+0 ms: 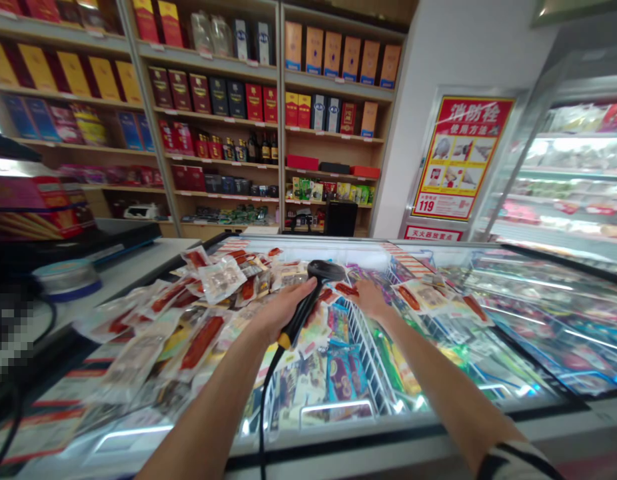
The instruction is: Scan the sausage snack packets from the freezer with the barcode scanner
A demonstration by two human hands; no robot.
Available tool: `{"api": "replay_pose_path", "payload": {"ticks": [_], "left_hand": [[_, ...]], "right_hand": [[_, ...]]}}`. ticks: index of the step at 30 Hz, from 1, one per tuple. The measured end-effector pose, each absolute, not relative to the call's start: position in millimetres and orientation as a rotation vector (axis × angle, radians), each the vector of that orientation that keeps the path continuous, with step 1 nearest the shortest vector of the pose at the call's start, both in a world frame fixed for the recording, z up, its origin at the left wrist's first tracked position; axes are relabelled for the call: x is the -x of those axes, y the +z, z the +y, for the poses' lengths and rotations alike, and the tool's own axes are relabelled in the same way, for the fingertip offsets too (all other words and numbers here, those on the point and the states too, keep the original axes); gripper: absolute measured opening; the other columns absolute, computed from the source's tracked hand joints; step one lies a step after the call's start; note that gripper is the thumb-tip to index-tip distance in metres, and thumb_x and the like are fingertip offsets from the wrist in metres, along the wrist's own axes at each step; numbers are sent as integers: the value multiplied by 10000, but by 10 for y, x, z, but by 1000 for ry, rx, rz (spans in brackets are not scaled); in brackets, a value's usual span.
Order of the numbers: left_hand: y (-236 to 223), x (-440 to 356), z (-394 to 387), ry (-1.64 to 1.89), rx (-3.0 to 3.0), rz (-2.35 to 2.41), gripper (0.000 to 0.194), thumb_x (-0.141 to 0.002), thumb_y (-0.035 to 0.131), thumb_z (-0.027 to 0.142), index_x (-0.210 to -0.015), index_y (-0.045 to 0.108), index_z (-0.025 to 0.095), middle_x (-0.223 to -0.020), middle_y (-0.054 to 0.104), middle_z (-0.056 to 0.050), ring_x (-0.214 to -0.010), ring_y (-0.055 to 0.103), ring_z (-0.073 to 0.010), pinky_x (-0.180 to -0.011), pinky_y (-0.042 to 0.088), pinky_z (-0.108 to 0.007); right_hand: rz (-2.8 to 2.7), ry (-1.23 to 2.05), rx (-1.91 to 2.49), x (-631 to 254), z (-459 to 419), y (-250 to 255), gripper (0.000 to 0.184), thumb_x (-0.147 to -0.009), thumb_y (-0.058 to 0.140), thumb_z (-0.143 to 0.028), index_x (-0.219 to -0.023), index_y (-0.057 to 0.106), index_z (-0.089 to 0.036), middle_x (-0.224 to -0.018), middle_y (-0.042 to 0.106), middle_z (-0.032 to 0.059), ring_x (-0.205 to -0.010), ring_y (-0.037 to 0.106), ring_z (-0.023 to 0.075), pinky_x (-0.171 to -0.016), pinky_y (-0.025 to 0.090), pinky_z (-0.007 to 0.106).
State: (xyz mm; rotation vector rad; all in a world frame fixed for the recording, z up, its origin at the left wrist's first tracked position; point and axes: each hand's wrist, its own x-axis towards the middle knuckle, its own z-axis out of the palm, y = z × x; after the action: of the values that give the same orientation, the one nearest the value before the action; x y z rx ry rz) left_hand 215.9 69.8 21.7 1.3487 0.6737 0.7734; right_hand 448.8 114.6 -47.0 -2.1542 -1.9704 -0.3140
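Observation:
My left hand (281, 310) is wrapped around the handle of a black barcode scanner (308, 303) with a yellow base, its cord trailing down. The scanner's head tilts over the glass-topped freezer. My right hand (371, 300) is closed at the edge of a clear sausage packet (345, 289), just right of the scanner head; its fingertips are partly hidden. Left of my left hand, clear packs of red sausage (202, 341) and other vacuum-packed food (221, 280) lie piled on the glass. More sausage packs (409, 297) lie to the right.
Through the freezer glass, a white wire basket divider (363, 353) and colourful ice cream wrappers (341, 373) show. At left stands a counter with a roll of tape (67, 279). Shelves of boxed bottles (216, 93) line the back wall, beside a red fire-hydrant poster (463, 157).

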Motion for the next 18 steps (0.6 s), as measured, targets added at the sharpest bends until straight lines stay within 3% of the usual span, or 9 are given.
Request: {"api": "replay_pose_path", "payload": {"ticks": [3, 7, 12, 18], "left_hand": [[220, -2176, 683, 759, -1356, 685, 404, -684, 470, 512, -682, 519, 111, -558, 544, -24, -390, 447, -60, -364, 329, -176], [204, -2188, 685, 749, -1365, 686, 405, -690, 459, 514, -678, 512, 112, -534, 532, -21, -380, 443, -62, -354, 314, -175], [199, -2191, 688, 748, -1369, 682, 397, -699, 455, 506, -686, 510, 114, -533, 529, -15, -385, 446, -67, -363, 318, -181], [238, -2208, 648, 733, -1373, 685, 375, -705, 456, 492, -653, 496, 123, -484, 514, -4, -372, 438, -70, -361, 311, -184]], "right_hand": [[-1929, -392, 2137, -4547, 991, -510, 349, -817, 320, -411, -964, 501, -151, -902, 587, 110, -870, 528, 214, -752, 345, 326], [-1822, -466, 2156, -4620, 851, -534, 351, -840, 269, -384, -1068, 426, -169, -939, 588, 92, -785, 568, 191, -659, 372, 276], [-1741, -487, 2275, -4756, 781, -499, 437, -778, 305, -540, -947, 511, -193, -837, 617, 70, -784, 579, 202, -612, 377, 253], [-1653, -596, 2354, -4888, 743, -410, 286, -767, 418, -434, -896, 546, -212, -757, 628, 52, -756, 585, 196, -603, 368, 252]]}}
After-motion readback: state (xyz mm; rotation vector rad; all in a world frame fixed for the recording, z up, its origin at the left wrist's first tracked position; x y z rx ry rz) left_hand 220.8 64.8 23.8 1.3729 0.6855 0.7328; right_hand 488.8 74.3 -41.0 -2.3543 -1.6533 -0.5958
